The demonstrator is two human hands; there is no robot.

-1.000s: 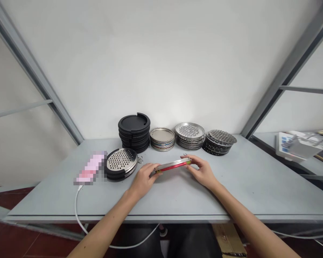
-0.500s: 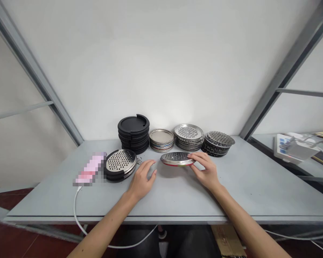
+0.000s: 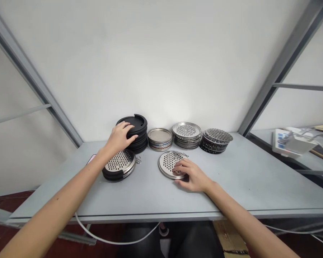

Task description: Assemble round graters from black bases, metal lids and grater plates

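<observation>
A round perforated metal disc lies flat on the grey table, near the middle. My right hand rests on its near right edge with the fingers bent over the rim. My left hand reaches to the back left and curls its fingers over the top of a stack of black round lids. In front of that stack sits a small pile of black-rimmed perforated discs, just under my left forearm.
Along the back wall stand a stack of plain metal rings, a stack of perforated metal discs and a leaning pile of black-rimmed discs. A white cable hangs off the front edge. A white device sits far right.
The metal disc came down from both hands to lie flat on the table under my right hand. My left hand let go and moved to the black lid stack.
</observation>
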